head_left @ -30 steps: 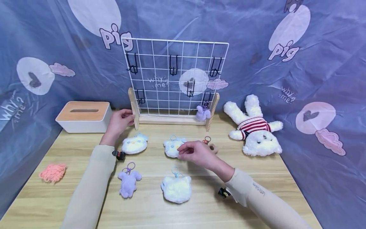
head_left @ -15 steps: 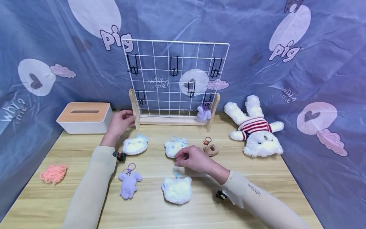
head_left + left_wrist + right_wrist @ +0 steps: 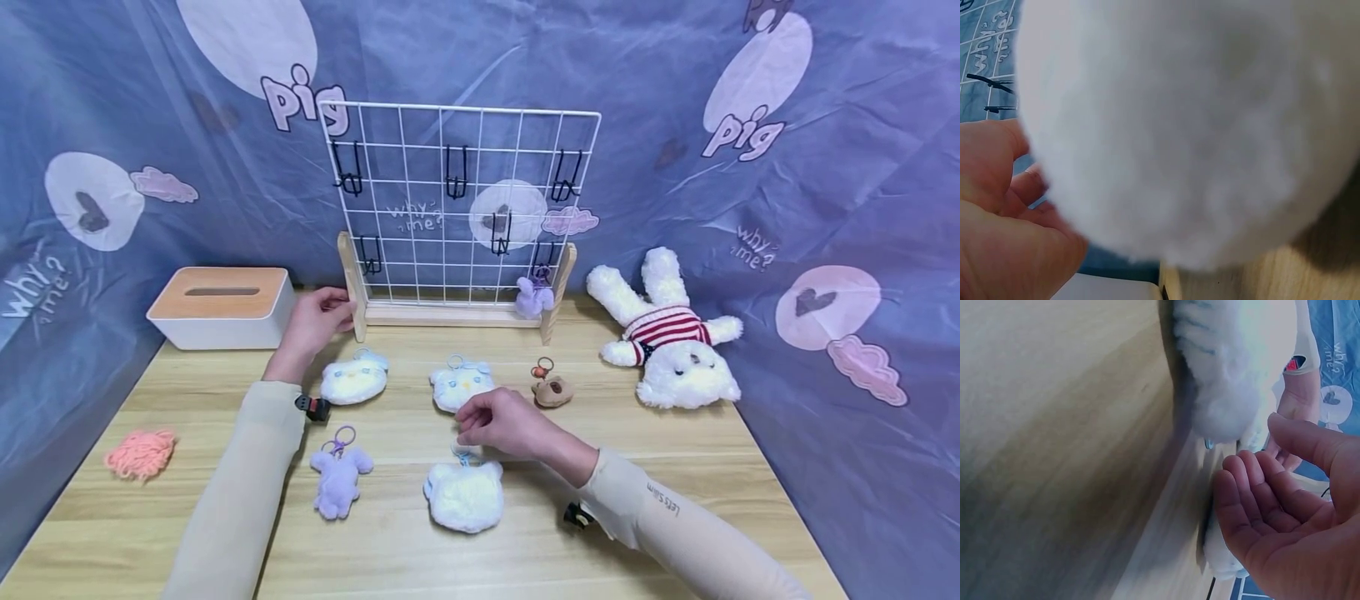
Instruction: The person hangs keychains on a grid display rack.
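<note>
My left hand [image 3: 318, 321] is beside the left wooden post [image 3: 352, 287] of a white wire grid rack [image 3: 461, 250], its loosely bent fingertips at the post. A blurred white plush [image 3: 1172, 125] hides part of this hand in the left wrist view. My right hand [image 3: 502, 423] hovers over the key ring of a face-down white plush keychain [image 3: 465, 497]. In the right wrist view the right thumb stands apart from the loosely bent fingers [image 3: 1266, 487], with nothing between them. Just behind lies a white cat-face plush keychain [image 3: 456, 386].
Another white cat-face keychain [image 3: 352, 382], a purple plush keychain [image 3: 337, 483] and a brown one [image 3: 553, 392] lie on the table. A purple keychain [image 3: 532, 297] hangs on the rack among black hooks [image 3: 456, 172]. Around stand a tissue box [image 3: 221, 308], teddy bear [image 3: 678, 350] and pink yarn [image 3: 140, 454].
My right hand has moved slightly left and nearer, from the cat-face keychain toward the face-down one's ring, uncovering the brown keychain. The left hand stays at the post.
</note>
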`<state>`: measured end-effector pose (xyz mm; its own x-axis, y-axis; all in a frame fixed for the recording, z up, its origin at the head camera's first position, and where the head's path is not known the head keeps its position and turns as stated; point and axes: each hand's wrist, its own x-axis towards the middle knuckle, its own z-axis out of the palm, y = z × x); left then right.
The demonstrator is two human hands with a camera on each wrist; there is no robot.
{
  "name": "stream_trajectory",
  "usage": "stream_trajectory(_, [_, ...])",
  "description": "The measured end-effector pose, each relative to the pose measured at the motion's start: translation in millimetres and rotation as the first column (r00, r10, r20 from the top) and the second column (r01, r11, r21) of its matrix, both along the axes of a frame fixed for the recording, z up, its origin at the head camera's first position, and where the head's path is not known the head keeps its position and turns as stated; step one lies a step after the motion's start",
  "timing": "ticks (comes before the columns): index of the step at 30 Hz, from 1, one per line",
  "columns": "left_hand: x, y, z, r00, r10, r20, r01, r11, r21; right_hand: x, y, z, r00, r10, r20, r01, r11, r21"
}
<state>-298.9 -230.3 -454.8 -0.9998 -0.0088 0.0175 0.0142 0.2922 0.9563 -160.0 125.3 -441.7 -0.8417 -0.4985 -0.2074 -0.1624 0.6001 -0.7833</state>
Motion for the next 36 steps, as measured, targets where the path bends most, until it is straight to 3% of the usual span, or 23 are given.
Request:
stream_trajectory(15, [1.4,0.1,3.2,1.000,-0.008,0.012,0.008,1.000,-0.030,5.5,-4,-8.7,1.000,0.020,0.016,-0.021,0.997,0.074])
stream_trajectory(31, [1.7,1.5,2.5,1.000,0.000,0.016,0.001,0.999,-0.032,12.9,-15,-14.5,0.995,-0.010,-0.103,0.025,0.988,0.149])
stream_trajectory(36, [2.0,1.0,2.3,1.000,0.005,0.011,-0.005,1.000,-0.031,13.7,-13,-20.3,0.981,0.025,-0.192,0.005,0.989,0.151])
